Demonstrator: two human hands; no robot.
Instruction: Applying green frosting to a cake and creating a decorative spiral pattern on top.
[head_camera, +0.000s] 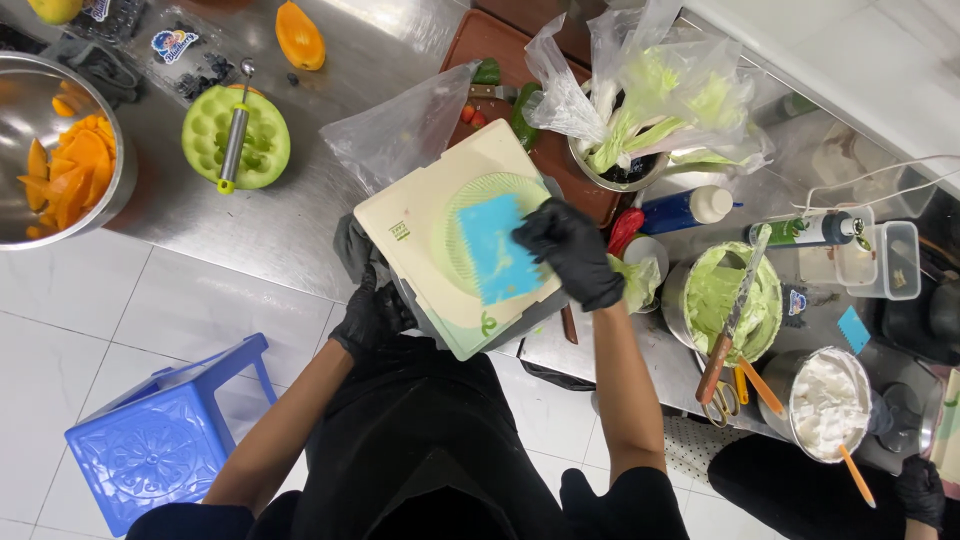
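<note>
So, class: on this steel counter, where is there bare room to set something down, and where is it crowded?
Bare steel lies between the green melon half, the clear plastic bag and the counter front edge. Right of the right hand it is crowded: green cream bowl, white cream bowl, bottles, scissors.

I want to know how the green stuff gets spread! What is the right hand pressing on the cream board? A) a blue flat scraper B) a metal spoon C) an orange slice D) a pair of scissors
A: the right hand, in a black glove, presses a blue flat scraper onto the cream board.
</note>
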